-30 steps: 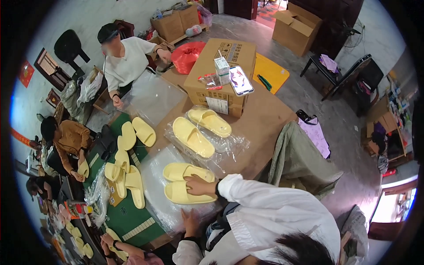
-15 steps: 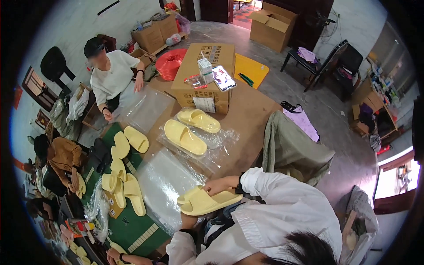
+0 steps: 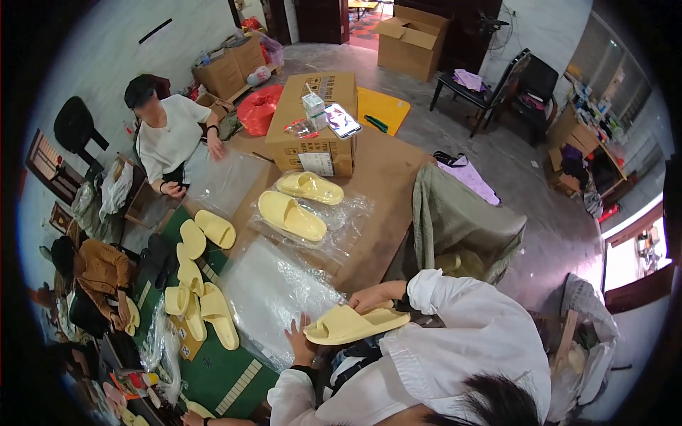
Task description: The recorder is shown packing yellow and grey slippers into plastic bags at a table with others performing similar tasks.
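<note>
On the green mat (image 3: 213, 369) at far left lie loose yellow slippers (image 3: 192, 284). Next to it, the left hand (image 3: 300, 339) lies spread, fingers flat on a clear plastic bag (image 3: 273, 291), touching the toe of a yellow slipper (image 3: 352, 324). Beyond, a second clear bag (image 3: 341, 220) holds two more slippers before a cardboard box (image 3: 316, 121). Further right, the right hand (image 3: 369, 298) pinches the held slipper's far edge

Slipper pair (image 3: 298, 206) on plastic bags (image 3: 334, 220), before cardboard box (image 3: 316, 124); phone (image 3: 342, 120) atop box.
</note>
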A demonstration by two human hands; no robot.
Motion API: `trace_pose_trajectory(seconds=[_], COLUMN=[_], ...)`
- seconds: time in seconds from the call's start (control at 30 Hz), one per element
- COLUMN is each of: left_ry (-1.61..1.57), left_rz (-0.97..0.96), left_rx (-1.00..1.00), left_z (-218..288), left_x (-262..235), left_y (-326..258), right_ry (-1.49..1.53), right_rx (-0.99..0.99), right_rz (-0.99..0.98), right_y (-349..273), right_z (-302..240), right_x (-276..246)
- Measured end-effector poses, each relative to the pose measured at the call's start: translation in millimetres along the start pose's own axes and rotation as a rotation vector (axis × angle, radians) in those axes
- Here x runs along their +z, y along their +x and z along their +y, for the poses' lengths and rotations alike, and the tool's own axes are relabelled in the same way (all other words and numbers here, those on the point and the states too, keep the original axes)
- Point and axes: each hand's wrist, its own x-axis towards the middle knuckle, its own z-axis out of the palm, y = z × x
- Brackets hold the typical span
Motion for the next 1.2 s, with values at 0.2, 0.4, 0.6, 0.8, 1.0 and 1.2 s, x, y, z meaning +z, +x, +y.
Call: trace_pose_trajectory(seconds=[0.2,0.4,0.6,0.8,1.0,1.2], left_ry=[0.178,0.049,0.01,-0.061,-0.098,-0.241], left_rz=[-0.292,-0.053,0.131,-0.057,-0.037,0.045], left_rx=[0.162,-0.091,-0.164,-0.192,-0.199,-0.192], left_z=[-35,9,26,8,17,-9], left_x=[21,-15,-21,27,26,52], left_y=[3,42,71,56,56,43], right_ry=[-0.014,0.025,-0.2,-0.274,-0.234,-0.399], right_rx=[-0.004,-0.075,-0.079,-0.078,-0.003,-0.028], right_rz=[0.135,0.134,0.108,0.01,-0.028,-0.072], right_y=[-15,-31,-27,-22,-20,-11], right_z=[8,7,11,-4,-1,-9], right_x=[19,5,-27,-47,-65,-71])
